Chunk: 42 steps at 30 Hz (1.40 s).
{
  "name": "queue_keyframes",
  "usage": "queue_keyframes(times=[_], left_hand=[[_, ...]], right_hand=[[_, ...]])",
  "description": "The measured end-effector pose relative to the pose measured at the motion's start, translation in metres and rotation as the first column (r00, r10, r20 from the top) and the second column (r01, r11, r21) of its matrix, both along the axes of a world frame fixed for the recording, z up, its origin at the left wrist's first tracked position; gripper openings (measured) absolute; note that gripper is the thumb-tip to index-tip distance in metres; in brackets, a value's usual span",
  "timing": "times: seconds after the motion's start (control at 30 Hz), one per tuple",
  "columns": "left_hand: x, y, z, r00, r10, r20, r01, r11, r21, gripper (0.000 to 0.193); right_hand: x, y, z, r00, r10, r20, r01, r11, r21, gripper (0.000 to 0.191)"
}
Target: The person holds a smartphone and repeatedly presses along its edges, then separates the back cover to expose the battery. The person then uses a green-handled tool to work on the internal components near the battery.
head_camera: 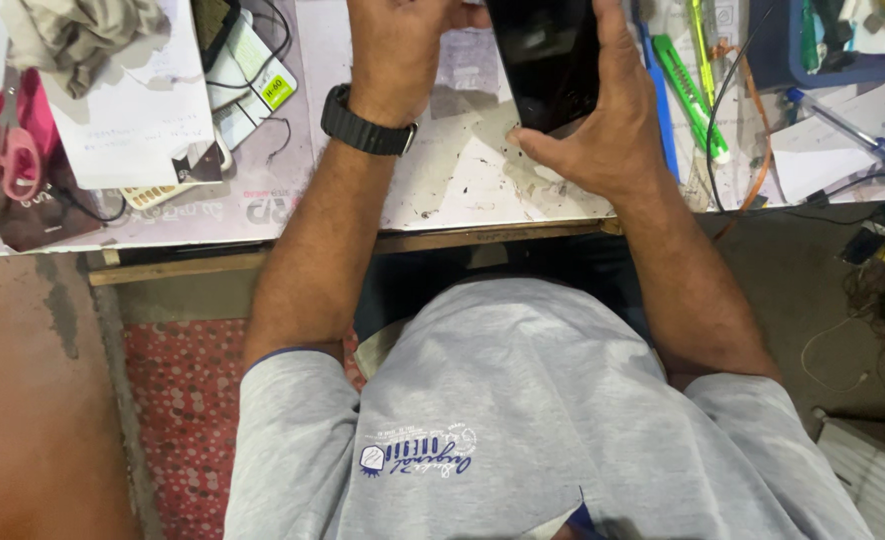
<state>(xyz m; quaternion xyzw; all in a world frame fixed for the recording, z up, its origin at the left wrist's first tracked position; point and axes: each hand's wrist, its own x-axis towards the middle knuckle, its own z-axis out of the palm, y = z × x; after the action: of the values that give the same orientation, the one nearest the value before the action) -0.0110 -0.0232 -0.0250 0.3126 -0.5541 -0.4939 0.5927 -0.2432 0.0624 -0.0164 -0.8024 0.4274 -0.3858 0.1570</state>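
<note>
Right hand (pixel 602 120) has its fingers clamped on the flat black glossy phone (pixel 547 60), over the cluttered table (pixel 442 200); left hand (pixel 402 50) steadies its top edge, grip unclear. Slick, rigid, breakable: edges look safest.

I see both my forearms reaching forward from under the grey shirt sleeves, elbows bent and spread, converging toward the top of the view. My left hand (pixel 397 50) is raised with its back toward me, fingers curled out of sight past the frame edge, a black band around the wrist. My right hand (pixel 602 120) is cupped, thumb pointing left, fingers wrapped upward in a grasp.
</note>
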Motion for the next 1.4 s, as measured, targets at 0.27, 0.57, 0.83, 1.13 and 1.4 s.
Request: queue_keyframes(times=[0.27,0.57,0.83,1.13,1.4], left_hand=[[0.003,0.002,0.018,0.975,-0.187,-0.121,0.168,0.973,-0.155,0.017],[0.002,0.004,0.022,0.938,-0.327,-0.119,0.289,0.923,-0.254,0.029],[0.001,0.002,0.022,0.954,-0.283,-0.095,0.247,0.927,-0.284,0.027],[0.000,0.006,0.020,0.972,-0.227,-0.055,0.208,0.948,-0.241,0.027],[-0.001,0.005,0.022,0.978,-0.203,-0.046,0.191,0.962,-0.197,0.027]], right_hand=[[0.005,0.000,0.017,1.000,-0.004,0.007,0.003,0.996,0.084,0.121],[0.000,-0.003,0.016,0.986,0.067,0.153,-0.097,0.976,0.197,0.111],[0.001,-0.003,0.015,0.992,0.056,0.111,-0.073,0.985,0.158,0.110],[0.001,-0.003,0.014,0.998,-0.008,0.063,0.003,0.997,0.075,0.111],[0.001,-0.006,0.014,0.996,-0.019,0.087,0.008,0.992,0.124,0.110]])
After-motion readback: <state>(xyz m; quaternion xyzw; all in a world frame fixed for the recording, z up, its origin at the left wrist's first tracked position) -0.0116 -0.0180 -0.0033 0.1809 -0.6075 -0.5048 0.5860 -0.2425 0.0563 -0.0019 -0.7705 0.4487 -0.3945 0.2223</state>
